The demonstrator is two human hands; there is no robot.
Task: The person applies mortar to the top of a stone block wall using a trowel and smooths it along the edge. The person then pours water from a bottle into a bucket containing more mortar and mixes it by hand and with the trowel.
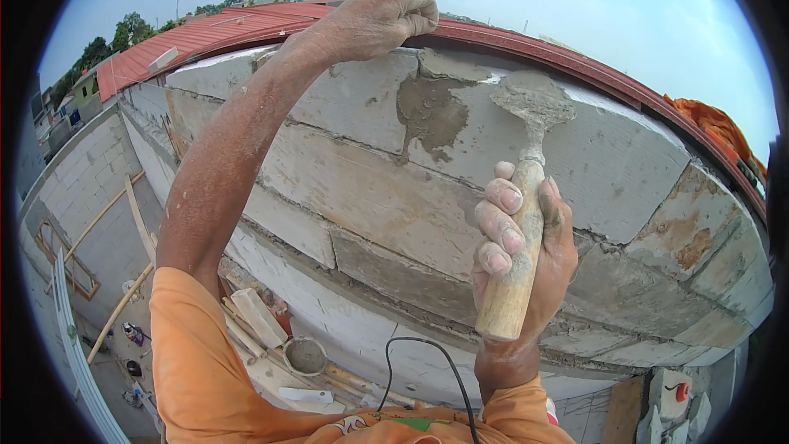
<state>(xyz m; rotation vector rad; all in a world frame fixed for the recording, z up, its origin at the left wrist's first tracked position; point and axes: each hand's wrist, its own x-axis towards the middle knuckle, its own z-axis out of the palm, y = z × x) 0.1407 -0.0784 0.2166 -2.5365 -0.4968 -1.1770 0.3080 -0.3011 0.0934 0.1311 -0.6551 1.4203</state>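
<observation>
My right hand (552,259) is wrapped round the wooden handle of a trowel (511,300), held upright in front of the wall. Grey mortar coats its blade, which lies close to the top course of blocks. My left hand (386,20) is raised to the wall's top edge, beside the red roof sheeting. Its fingers are curled closed, and whatever may be inside them is hidden. Between the two hands, a patch of wet mortar (431,111) covers a vertical joint in the pale block wall (362,173).
Red metal roofing (205,37) runs along the wall top, with orange cloth (715,127) at the right. Below stand a bucket of mortar (305,356) and a cut block (259,318) on planks. Wooden poles (119,312) and long pipes (70,353) are lower left. A black cable (444,353) loops by my chest.
</observation>
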